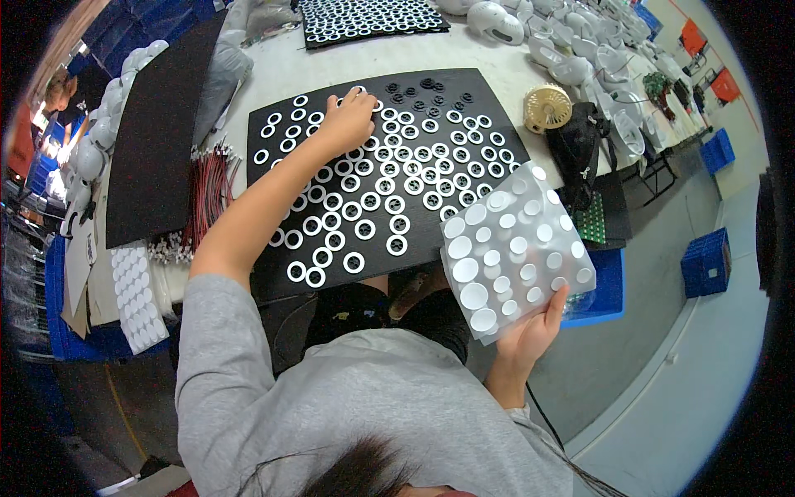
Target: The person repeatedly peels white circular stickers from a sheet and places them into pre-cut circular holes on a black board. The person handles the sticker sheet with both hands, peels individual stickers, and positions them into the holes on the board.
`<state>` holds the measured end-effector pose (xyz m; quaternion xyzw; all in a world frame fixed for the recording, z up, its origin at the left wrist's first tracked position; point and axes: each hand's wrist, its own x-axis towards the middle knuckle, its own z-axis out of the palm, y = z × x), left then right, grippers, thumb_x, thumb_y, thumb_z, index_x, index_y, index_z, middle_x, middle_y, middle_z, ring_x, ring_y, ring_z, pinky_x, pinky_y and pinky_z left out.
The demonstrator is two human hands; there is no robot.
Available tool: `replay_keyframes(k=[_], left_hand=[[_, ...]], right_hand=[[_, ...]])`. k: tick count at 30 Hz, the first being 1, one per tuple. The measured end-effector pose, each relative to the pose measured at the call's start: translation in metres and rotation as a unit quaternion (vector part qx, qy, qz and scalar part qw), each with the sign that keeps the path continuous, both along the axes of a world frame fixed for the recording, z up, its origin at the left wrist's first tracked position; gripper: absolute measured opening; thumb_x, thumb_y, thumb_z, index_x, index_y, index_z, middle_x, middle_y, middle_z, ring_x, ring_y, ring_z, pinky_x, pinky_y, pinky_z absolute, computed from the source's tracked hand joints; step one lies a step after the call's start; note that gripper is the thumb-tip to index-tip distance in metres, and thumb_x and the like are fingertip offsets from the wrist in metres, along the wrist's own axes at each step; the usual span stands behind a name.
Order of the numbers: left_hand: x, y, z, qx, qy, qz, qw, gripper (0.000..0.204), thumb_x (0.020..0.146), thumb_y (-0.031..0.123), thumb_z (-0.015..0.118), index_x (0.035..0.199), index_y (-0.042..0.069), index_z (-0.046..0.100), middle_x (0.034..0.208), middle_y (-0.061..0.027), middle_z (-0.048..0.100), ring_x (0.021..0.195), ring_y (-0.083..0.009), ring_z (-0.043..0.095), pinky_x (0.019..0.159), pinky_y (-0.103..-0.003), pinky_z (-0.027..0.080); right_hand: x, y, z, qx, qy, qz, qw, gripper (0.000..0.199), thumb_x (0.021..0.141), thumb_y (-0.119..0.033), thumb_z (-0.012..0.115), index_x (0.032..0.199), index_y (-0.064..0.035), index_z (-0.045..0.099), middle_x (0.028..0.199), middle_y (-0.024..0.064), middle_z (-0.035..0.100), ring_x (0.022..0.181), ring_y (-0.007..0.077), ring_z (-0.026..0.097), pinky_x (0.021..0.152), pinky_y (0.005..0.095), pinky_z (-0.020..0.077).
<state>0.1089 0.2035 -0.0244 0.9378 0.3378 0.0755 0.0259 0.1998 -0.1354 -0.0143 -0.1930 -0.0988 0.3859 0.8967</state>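
My left hand reaches over a black board, its fingers bent together at a white ring near the far edge. The fingertips partly cover that ring. Many more white rings with dark centres, such as one white ring, are spread over the board. Several bare black round parts lie at its far right. On the right, my right hand grips the lower edge of a translucent sheet of white round stickers, thumb on top. This sheet overlaps the board's right corner.
Another board packed with white rings lies at the back. To the left are a black panel, red wires and a white sticker sheet. A gold fan, a black bag and white shells stand at the right.
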Motion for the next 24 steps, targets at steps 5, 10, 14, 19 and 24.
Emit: replay_keyframes(k=[5,10,14,19,24], left_hand=[[-0.002,-0.001,-0.001,-0.001,0.018,-0.002,1.0,0.035,0.069,0.004,0.043,0.103,0.002,0.043,0.114,-0.0165,0.039,0.115,-0.0262,0.027,0.09,-0.049,0.02],[-0.004,-0.001,-0.006,0.053,-0.046,-0.003,0.998,0.033,0.069,0.006,0.045,0.102,0.003,0.044,0.107,-0.0155,0.044,0.11,-0.0256,0.034,0.088,-0.047,0.022],[-0.003,-0.037,0.03,-0.005,-0.187,-0.077,0.979,0.023,0.07,0.011,0.048,0.092,0.003,0.047,0.089,-0.0129,0.053,0.087,-0.0267,0.048,0.079,-0.035,0.032],[-0.018,-0.146,0.073,-0.193,-0.216,-0.304,0.908,0.025,0.068,0.024,0.06,0.062,0.005,0.046,0.06,-0.0061,0.044,0.056,-0.0189,0.042,0.058,-0.03,0.033],[-0.022,-0.178,0.057,-0.322,-0.182,-0.3,0.879,0.033,0.069,0.029,0.061,0.064,0.004,0.04,0.058,-0.0081,0.042,0.057,-0.0219,0.044,0.053,-0.03,0.036]], right_hand=[[-0.001,0.002,0.002,0.005,0.018,0.01,1.0,0.04,0.086,-0.03,0.032,0.116,-0.0051,0.033,0.116,0.0103,0.04,0.105,0.0234,0.039,0.09,0.0381,0.0292],[0.001,0.001,0.0,0.001,0.016,0.004,1.0,0.04,0.086,-0.03,0.032,0.117,-0.005,0.033,0.116,0.0103,0.039,0.105,0.0236,0.039,0.09,0.0384,0.0291],[-0.001,0.001,-0.002,-0.013,0.01,0.002,1.0,0.041,0.086,-0.031,0.031,0.117,-0.0053,0.033,0.117,0.0097,0.039,0.106,0.0238,0.039,0.089,0.0388,0.0291],[-0.006,0.008,0.004,0.024,0.011,0.056,0.998,0.042,0.085,-0.033,0.03,0.118,-0.0069,0.033,0.117,0.0085,0.039,0.106,0.0239,0.038,0.089,0.0392,0.0293],[-0.013,0.011,0.004,0.05,0.044,0.117,0.991,0.042,0.086,-0.034,0.029,0.118,-0.0077,0.032,0.119,0.0085,0.037,0.107,0.0246,0.037,0.09,0.0393,0.0286]])
